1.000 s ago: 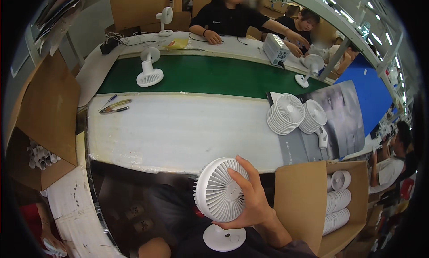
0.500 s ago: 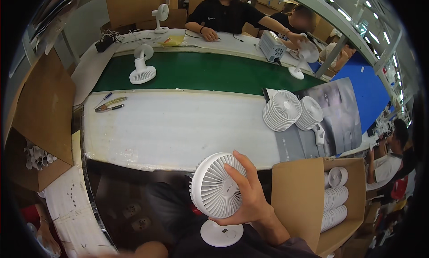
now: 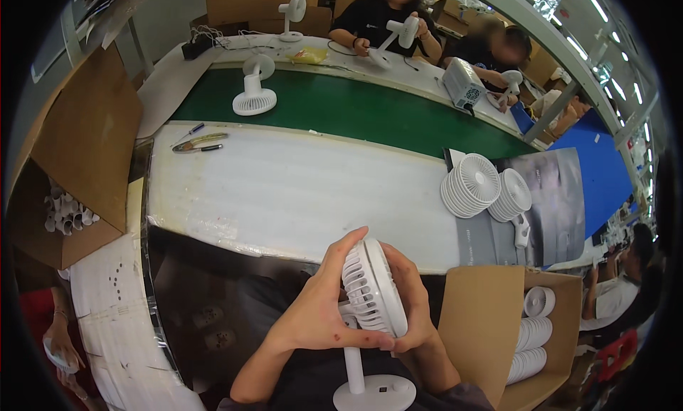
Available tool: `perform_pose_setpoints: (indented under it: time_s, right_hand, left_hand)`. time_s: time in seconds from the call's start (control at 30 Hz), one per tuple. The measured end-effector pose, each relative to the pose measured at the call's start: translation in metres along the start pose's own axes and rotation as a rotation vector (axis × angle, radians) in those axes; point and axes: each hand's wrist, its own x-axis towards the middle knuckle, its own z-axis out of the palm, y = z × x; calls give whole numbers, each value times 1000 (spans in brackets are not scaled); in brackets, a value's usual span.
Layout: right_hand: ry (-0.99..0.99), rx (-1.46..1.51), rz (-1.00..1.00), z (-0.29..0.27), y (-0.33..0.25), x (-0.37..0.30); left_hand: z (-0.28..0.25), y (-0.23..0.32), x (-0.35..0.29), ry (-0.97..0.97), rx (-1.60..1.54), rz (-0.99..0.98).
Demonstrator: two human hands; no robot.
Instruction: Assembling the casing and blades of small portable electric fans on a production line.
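Note:
A white desk fan point(image 3: 370, 286) with a round ribbed head, a thin stem and a round base is held in front of my body. My left hand point(image 3: 320, 301) wraps the back grille side of the head, thumb low and fingers at the top. From the other side my right hand point(image 3: 416, 297) grips the front rim. The fan's base point(image 3: 375, 395) hangs below my hands, near my lap, with a small dark port or switch on it. Beyond my hands is the white worktop point(image 3: 306, 198).
Stacked white fan grilles point(image 3: 473, 187) stand at the right on a grey printed sheet. Pliers point(image 3: 199, 142) lie at the left. Another fan point(image 3: 254, 91) rests on the green belt point(image 3: 334, 102). Open cartons hold white parts at right point(image 3: 484, 326) and left point(image 3: 78, 155). Co-workers handle fans across.
My left hand has come up and taken hold of the fan head, which has turned sideways. Across the belt, a co-worker has brought a fan in front of their body.

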Motion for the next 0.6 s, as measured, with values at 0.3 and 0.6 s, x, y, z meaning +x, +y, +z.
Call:
perform_pose_setpoints:
  time_s: [0.3, 0.6]
  right_hand:
    - [103, 386, 256, 20, 28, -12]
    - [111, 399, 317, 28, 23, -5]
  left_hand:
    - [-9, -8, -6, 83, 271, 45]
    - [-9, -16, -5, 107, 421, 136]
